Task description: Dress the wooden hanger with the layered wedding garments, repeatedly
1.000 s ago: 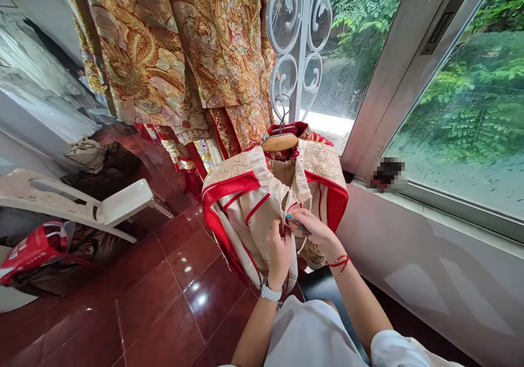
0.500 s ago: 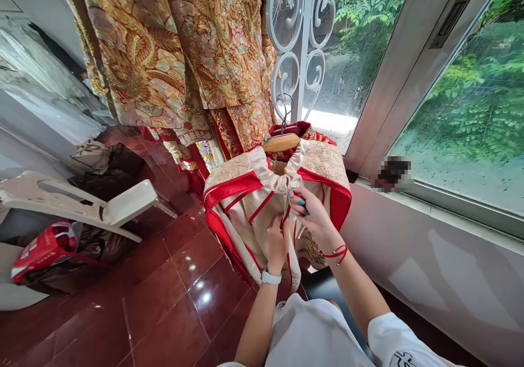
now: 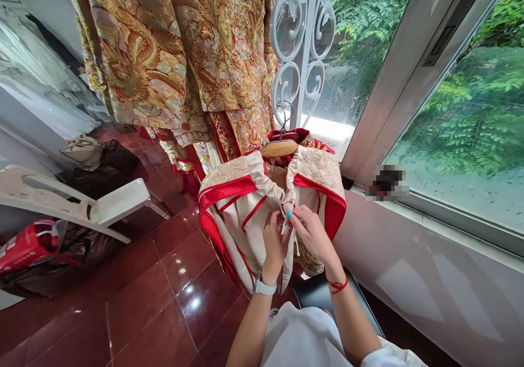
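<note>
The cream-and-red garment (image 3: 256, 230) hangs mid-view from a wooden hanger (image 3: 279, 148) at its twelve o'clock. Both hands pinch it at the front opening of its gathered band (image 3: 257, 173): the left hand (image 3: 275, 241) from seven o'clock, the right hand (image 3: 313, 233) from four. Whether the fingertips grasp cord or cloth is hard to tell, since the fingers cover the spot. A loose cord end (image 3: 297, 249) dangles below. From the garment, gold-embroidered robes (image 3: 229, 45) hang at eleven, a white chair (image 3: 123, 203) stands at nine, and a wet window (image 3: 470, 132) fills two to three.
</note>
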The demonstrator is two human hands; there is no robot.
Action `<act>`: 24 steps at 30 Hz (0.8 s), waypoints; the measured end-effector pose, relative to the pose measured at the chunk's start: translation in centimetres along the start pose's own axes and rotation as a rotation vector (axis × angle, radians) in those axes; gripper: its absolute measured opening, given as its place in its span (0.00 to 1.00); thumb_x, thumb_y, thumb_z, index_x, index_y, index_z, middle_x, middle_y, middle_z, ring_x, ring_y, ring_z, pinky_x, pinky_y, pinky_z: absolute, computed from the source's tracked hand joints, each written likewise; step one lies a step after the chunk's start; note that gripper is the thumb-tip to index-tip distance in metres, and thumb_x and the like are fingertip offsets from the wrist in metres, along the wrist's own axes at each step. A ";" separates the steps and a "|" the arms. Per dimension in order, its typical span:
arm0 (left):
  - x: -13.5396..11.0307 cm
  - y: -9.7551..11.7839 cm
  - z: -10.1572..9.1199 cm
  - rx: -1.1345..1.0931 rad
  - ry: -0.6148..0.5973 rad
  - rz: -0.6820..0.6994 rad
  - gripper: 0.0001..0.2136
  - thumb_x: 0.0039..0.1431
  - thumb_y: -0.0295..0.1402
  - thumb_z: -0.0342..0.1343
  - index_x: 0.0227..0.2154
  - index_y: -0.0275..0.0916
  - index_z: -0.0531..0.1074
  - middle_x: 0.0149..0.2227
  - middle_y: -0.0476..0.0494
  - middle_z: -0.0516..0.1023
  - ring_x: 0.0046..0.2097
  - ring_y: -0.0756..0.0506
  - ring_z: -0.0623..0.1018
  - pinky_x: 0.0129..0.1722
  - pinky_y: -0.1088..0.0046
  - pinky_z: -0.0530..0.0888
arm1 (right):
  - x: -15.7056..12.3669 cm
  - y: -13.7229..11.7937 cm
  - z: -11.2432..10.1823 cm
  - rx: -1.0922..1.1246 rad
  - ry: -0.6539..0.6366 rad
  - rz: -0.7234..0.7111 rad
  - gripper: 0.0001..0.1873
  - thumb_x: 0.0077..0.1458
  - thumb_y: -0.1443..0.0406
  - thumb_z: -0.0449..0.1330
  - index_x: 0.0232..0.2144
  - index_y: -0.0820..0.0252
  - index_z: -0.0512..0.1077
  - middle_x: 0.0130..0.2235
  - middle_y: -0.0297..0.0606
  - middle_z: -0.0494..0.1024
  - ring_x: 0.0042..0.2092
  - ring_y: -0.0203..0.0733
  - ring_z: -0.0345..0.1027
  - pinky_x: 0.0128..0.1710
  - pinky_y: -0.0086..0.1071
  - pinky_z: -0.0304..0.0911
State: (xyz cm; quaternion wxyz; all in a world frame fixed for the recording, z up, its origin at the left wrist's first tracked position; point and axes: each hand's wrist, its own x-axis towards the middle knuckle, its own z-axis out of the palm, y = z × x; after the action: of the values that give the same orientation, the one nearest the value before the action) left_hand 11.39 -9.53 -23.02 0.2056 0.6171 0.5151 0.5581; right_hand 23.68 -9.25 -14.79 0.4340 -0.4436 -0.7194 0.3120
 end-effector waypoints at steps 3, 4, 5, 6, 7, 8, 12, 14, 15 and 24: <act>0.6 0.5 -0.2 -0.016 -0.042 0.001 0.09 0.65 0.36 0.51 0.45 0.39 0.70 0.41 0.39 0.79 0.42 0.42 0.79 0.42 0.65 0.74 | -0.9 -0.7 -0.4 0.024 0.004 -0.006 0.23 0.67 0.52 0.49 0.24 0.58 0.65 0.31 0.37 0.69 0.33 0.39 0.61 0.35 0.32 0.58; 0.6 0.6 -0.3 -0.039 -0.035 -0.009 0.09 0.66 0.36 0.50 0.43 0.39 0.70 0.40 0.40 0.78 0.41 0.42 0.78 0.41 0.66 0.74 | -1.1 -0.7 -0.7 0.071 0.004 0.029 0.23 0.67 0.52 0.49 0.26 0.58 0.67 0.31 0.37 0.70 0.32 0.38 0.62 0.33 0.31 0.59; 0.5 0.7 -0.4 -0.064 -0.020 -0.021 0.08 0.67 0.36 0.49 0.42 0.39 0.70 0.39 0.41 0.78 0.40 0.43 0.78 0.40 0.67 0.73 | -1.3 -0.5 -0.9 0.118 0.004 0.070 0.22 0.66 0.51 0.50 0.27 0.59 0.68 0.31 0.37 0.70 0.30 0.37 0.62 0.31 0.30 0.59; 0.3 0.8 -0.6 -0.089 0.001 -0.034 0.09 0.67 0.37 0.48 0.40 0.40 0.70 0.37 0.41 0.77 0.39 0.44 0.77 0.40 0.67 0.73 | -1.4 -0.3 -1.2 0.158 0.007 0.111 0.22 0.65 0.50 0.52 0.28 0.59 0.69 0.30 0.36 0.70 0.29 0.37 0.62 0.29 0.29 0.59; -0.1 1.0 -0.8 -0.110 0.023 -0.047 0.09 0.68 0.37 0.46 0.39 0.40 0.69 0.37 0.42 0.77 0.39 0.44 0.77 0.41 0.67 0.73 | -1.5 -0.1 -1.3 0.190 0.009 0.151 0.21 0.64 0.49 0.53 0.30 0.59 0.71 0.29 0.35 0.70 0.28 0.36 0.63 0.27 0.29 0.60; -0.6 1.3 -0.9 -0.128 0.033 -0.053 0.09 0.68 0.37 0.46 0.39 0.40 0.69 0.38 0.42 0.76 0.40 0.44 0.76 0.42 0.67 0.73 | -1.6 0.1 -1.4 0.220 0.005 0.186 0.21 0.63 0.49 0.54 0.33 0.59 0.72 0.29 0.35 0.71 0.27 0.36 0.63 0.26 0.29 0.60; -4.3 2.5 -0.5 -0.282 -0.137 -0.127 0.11 0.66 0.38 0.48 0.43 0.41 0.72 0.44 0.38 0.77 0.48 0.42 0.76 0.51 0.64 0.71 | -2.1 0.4 -1.2 0.371 -0.109 0.277 0.25 0.61 0.45 0.55 0.47 0.59 0.71 0.30 0.33 0.72 0.23 0.34 0.62 0.21 0.29 0.59; -6.8 2.9 0.0 -0.416 -0.256 -0.291 0.15 0.64 0.40 0.50 0.48 0.41 0.72 0.44 0.38 0.77 0.46 0.42 0.76 0.48 0.66 0.72 | -2.3 0.4 -0.9 0.391 -0.186 0.300 0.27 0.62 0.44 0.54 0.47 0.59 0.71 0.26 0.30 0.68 0.21 0.34 0.60 0.20 0.28 0.56; -8.0 3.0 0.2 -0.497 -0.315 -0.397 0.18 0.63 0.43 0.51 0.51 0.41 0.71 0.40 0.40 0.77 0.43 0.43 0.76 0.44 0.67 0.73 | -2.4 0.4 -0.7 0.369 -0.208 0.306 0.27 0.62 0.44 0.53 0.46 0.60 0.72 0.24 0.29 0.66 0.21 0.33 0.58 0.20 0.28 0.54; -14.9 1.8 -2.8 -0.657 -0.611 -0.679 0.30 0.60 0.62 0.48 0.46 0.39 0.73 0.32 0.49 0.63 0.30 0.50 0.61 0.31 0.72 0.66 | 0.2 -0.2 1.2 0.618 -0.165 0.288 0.21 0.57 0.46 0.60 0.30 0.58 0.71 0.28 0.33 0.70 0.30 0.36 0.63 0.34 0.31 0.62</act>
State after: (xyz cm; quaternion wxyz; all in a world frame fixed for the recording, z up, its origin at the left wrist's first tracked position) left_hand 11.92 -24.03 -27.82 0.6951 0.4539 0.4008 0.3876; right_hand 22.47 -9.22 -15.06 0.4400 -0.3614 -0.5536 0.6078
